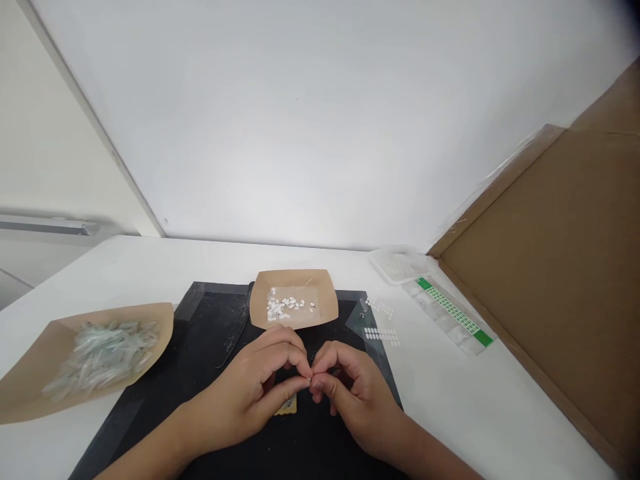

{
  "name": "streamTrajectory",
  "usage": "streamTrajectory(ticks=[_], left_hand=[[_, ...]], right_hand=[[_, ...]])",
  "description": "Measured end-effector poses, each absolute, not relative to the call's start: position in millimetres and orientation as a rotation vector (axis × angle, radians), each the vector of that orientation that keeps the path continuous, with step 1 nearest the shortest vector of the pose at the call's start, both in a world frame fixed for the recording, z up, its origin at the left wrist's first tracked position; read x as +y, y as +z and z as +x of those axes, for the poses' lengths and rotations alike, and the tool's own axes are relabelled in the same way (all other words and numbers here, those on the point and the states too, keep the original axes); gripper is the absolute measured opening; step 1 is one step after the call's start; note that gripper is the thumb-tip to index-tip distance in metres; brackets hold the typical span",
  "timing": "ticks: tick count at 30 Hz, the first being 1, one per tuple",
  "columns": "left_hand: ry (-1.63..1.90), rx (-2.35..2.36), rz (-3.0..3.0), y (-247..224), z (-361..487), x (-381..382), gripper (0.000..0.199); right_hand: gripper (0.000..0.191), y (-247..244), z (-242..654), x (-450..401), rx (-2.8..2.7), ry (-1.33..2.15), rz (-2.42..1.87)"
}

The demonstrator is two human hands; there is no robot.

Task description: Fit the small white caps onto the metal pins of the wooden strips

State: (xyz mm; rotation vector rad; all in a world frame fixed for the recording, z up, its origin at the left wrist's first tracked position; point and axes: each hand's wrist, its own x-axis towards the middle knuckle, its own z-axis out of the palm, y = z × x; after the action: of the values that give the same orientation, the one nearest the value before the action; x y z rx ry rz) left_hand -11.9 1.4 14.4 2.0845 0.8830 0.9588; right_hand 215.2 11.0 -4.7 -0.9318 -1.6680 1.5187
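Note:
My left hand [260, 377] and my right hand [347, 387] meet fingertip to fingertip above a black mat [210, 340]. Both pinch at one spot, where a tiny shiny bit shows between the tips; it is too small to name. Below my left thumb, a small yellow piece [287, 407] lies on the mat, partly covered by the hand. Just beyond my hands stands a brown paper tray [295, 279] with many small white oval pieces [285, 307] in it.
At left, another paper tray [30, 373] holds a heap of small clear packets [107, 353]. To the right lie a clear sheet of white oval stickers [381, 335], a green-and-white strip [453, 310] and a clear plastic container [400, 263]. A cardboard panel [555, 267] borders the right side.

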Motion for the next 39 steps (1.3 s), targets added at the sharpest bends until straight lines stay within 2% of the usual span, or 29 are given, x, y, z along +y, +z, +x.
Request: streamTrajectory(ticks=[5,11,15,22,33,39], left_hand=[[1.131,0.832,2.196,8.6,-11.9,3.2,0.011],[1.432,0.798,2.479,0.2,-6.4,1.1,0.031],[1.422,0.826,2.429,2.2,-2.0,-0.5,0.024],[1.345,0.722,2.314,10.6,-5.6,0.6,0.023],[1.358,0.744,2.145,-0.3,-6.2,3.7,0.027],[1.395,0.769,2.286,2.1,-5.3,3.6,0.025]], right_hand=[[0.021,-5.4,214.3,10.1,-1.653,1.517,-0.894],[0.029,-3.4,212.9,8.5,-1.553,1.571,-0.926],[0.029,-3.2,211.9,8.5,-1.534,1.588,-0.894],[0.025,-5.0,212.8,7.5,-1.622,1.550,-0.841],[0.012,-5.6,218.6,10.2,-1.837,1.173,-0.763],[0.015,-8.0,214.2,10.0,-1.763,1.322,-0.846]])
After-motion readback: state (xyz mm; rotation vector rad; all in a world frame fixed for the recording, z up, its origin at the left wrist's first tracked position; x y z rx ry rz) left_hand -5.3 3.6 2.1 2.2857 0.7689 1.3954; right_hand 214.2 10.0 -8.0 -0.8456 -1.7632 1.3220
